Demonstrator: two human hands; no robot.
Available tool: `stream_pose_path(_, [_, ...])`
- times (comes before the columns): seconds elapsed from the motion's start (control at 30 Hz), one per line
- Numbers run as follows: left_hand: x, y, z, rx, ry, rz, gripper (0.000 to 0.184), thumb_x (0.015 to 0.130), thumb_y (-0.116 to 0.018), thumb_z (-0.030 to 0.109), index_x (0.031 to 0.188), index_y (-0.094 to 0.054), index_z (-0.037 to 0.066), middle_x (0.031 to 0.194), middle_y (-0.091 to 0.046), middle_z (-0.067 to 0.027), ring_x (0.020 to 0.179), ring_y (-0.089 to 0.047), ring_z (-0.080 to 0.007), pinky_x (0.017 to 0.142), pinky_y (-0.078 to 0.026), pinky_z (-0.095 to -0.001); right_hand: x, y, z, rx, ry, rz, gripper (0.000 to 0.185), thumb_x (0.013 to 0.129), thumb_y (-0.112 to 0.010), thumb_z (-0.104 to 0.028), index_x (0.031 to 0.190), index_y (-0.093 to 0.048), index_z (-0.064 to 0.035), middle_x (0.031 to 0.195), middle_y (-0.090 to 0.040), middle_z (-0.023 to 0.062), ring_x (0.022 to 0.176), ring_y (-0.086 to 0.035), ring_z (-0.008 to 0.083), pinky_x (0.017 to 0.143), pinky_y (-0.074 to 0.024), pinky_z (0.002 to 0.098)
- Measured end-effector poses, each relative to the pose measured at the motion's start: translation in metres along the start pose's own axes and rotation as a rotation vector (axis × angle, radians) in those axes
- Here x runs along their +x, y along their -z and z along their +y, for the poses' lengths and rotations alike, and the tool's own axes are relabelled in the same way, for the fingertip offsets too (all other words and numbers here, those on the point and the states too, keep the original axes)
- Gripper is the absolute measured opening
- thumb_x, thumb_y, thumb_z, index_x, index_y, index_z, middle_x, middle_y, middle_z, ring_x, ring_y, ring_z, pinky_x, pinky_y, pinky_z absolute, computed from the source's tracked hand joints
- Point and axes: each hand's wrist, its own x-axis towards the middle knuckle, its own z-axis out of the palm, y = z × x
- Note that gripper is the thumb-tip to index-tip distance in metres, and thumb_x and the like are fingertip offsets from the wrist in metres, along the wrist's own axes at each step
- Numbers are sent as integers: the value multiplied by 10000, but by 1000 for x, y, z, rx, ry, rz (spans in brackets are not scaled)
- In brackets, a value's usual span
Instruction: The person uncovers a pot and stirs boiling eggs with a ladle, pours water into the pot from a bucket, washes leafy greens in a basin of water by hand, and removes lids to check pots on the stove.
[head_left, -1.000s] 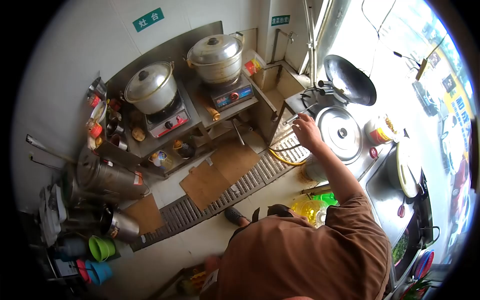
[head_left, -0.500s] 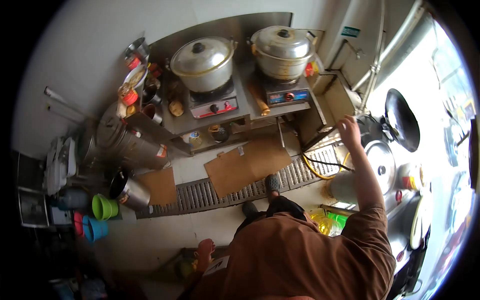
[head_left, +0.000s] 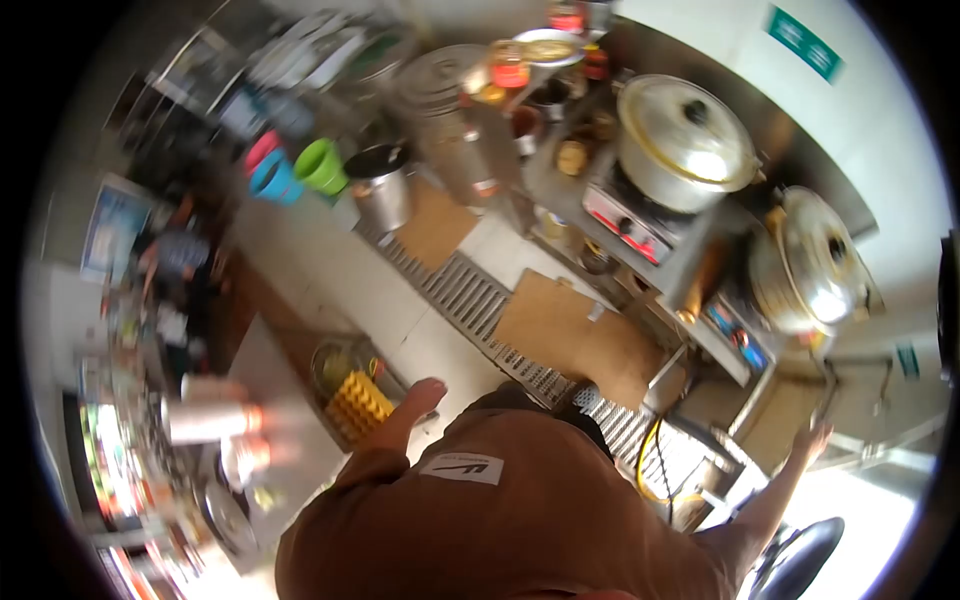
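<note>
My left hand hangs low beside my body, near a yellow bumpy tray on a low shelf. Blur hides its fingers, and nothing shows clearly in it. My right hand reaches out to the right, close to the metal edge of a basin-like unit and a thin pipe. Its fingers are smeared, so whether it touches or holds anything cannot be made out. A dark wok lies below my right forearm.
Two lidded pots, one nearer and one farther right, sit on gas stoves. Cardboard covers part of the floor drain grate. A yellow hose runs along the floor. A steel pot and coloured buckets stand beyond.
My view has swung left, bringing the counter and yellow tray on the left into sight. My right arm still reaches out to the right; my left hand stays low at my side.
</note>
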Motion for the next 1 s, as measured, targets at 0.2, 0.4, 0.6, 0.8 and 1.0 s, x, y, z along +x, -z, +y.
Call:
stream_pose_path(0.2, [-4,41,93,-475,319,119,372,848,-498,306,1060,-604,20,1057,-609,-151,1000,-562,-296,864,-443,-372,11,-83,-72,190,332,14,377,826,-534,-320,1062,-604,-35,1192,-514,214,1161,-439,343,955,-366,446])
stream_pose_path(0.4, [-25,0,56,-435,407,95,348,812,-529,330,980,-639,46,1002,-628,-149,964,-581,-302,841,-455,-373,-33,-117,-125,459,361,-217,360,781,-558,-312,909,-641,14,989,-591,245,957,-537,386,831,-424,461])
stream_pose_path(0.6, [-37,-34,-9,-505,598,3,325,814,-479,321,865,-658,55,965,-619,-176,930,-570,-338,817,-450,-416,-77,-124,-99,130,431,-454,565,792,-483,-497,715,-642,39,716,-614,244,717,-610,394,692,-464,482])
stream_pose_path(0.8, [-1,-49,-69,-528,477,77,291,795,-502,287,894,-646,54,891,-631,-164,862,-593,-314,761,-467,-402,-52,-118,-35,121,298,-439,361,828,-471,-366,864,-636,-47,881,-631,171,825,-598,337,705,-463,453])
stream_pose_path(1.0, [42,-26,-90,-1634,538,80,54,839,-533,136,793,-550,115,682,-505,13,569,-510,-87,459,-403,-231,-32,14,-63,494,272,-46,369,828,-548,-390,1017,-626,-82,887,-646,152,785,-616,249,692,-483,338])
